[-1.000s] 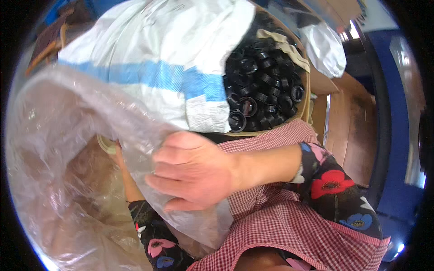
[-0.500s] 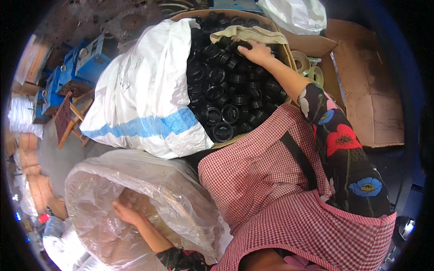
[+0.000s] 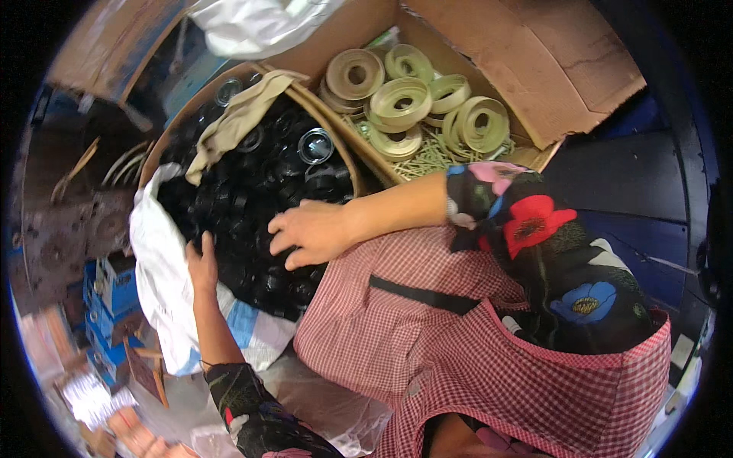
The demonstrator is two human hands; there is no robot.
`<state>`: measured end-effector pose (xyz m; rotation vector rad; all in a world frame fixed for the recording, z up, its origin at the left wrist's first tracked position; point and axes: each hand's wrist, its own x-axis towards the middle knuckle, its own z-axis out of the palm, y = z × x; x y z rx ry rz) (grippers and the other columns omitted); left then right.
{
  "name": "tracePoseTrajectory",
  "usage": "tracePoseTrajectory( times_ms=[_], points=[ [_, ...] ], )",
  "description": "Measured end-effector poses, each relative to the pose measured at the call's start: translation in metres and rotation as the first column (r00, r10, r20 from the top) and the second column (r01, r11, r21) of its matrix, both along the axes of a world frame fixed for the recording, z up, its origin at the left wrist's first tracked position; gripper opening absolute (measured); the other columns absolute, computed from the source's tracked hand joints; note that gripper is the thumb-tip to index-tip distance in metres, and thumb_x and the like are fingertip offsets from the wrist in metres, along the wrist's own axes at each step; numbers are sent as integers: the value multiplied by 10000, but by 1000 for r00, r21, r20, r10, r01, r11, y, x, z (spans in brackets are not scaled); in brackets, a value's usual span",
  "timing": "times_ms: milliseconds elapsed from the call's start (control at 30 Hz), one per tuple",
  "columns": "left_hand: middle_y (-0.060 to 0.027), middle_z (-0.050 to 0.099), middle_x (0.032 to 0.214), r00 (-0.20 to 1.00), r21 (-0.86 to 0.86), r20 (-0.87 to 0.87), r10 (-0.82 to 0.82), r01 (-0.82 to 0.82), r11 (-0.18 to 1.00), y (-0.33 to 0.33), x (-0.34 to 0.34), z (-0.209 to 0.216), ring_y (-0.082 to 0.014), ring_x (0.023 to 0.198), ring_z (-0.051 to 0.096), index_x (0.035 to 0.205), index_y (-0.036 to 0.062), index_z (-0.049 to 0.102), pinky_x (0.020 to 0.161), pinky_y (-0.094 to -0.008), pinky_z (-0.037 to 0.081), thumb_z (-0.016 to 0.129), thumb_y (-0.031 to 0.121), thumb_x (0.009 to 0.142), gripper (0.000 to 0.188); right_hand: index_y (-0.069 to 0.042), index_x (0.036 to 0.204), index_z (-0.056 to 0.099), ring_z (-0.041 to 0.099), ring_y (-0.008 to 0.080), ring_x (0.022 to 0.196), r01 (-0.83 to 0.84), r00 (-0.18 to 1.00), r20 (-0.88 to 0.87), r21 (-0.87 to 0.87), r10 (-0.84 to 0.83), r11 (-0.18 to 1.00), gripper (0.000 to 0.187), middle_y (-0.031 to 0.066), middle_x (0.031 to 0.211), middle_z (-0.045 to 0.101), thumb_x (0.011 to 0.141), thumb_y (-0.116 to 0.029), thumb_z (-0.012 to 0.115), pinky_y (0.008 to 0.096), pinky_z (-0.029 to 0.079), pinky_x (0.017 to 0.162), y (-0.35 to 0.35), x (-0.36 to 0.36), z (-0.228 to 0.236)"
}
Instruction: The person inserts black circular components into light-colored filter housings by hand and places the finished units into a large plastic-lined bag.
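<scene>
A heap of black round plastic parts (image 3: 229, 206) fills a cardboard box (image 3: 347, 164). My right hand (image 3: 317, 233) reaches in from the right and rests on the near right part of the heap, its fingers spread. At the left side of the heap is my left hand (image 3: 202, 267), thumb and fingers apart, beside the white sack (image 3: 156, 252) that hangs over the box's left side. Neither hand shows a part in its grasp. A beige cloth (image 3: 240, 118) lies across the far side of the heap.
Adjoining on the right, another cardboard box (image 3: 534, 156) holds pale yellow-green rings (image 3: 401, 103) and thin sticks. A clear plastic bag (image 3: 328, 404) lies below the white sack, partly behind my left sleeve. Blue metal boxes (image 3: 114, 286) stand at the left.
The view has turned, bringing more of the ring box into sight. My left hand has left the clear bag for the black parts. My right hand has come nearer from the far edge.
</scene>
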<state>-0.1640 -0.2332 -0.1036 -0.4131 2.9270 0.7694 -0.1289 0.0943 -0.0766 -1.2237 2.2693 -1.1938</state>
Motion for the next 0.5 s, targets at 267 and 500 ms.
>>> tracePoseTrajectory(
  times_ms=[267, 500],
  points=[
    [-233, 256, 1478, 988, 40, -45, 148, -146, 988, -99, 19, -104, -340, 1390, 196, 1413, -25, 296, 1131, -365, 161, 510, 592, 852, 861, -59, 1210, 544, 512, 276, 1156, 589, 728, -445, 795, -522, 145, 524, 124, 1251, 538, 763, -322, 617, 415, 444, 929, 287, -69, -74],
    [-214, 507, 1292, 975, -102, 112, 190, -179, 979, 11, 52, -37, -326, 1220, 462, 1237, 42, 537, 1052, -388, 317, 651, 405, 794, 585, -138, 1258, 531, 571, 249, 1085, 270, 864, -265, 962, -427, -51, 692, 110, 1168, 613, 644, -336, 780, 381, 378, 954, 328, -73, -118]
  ],
)
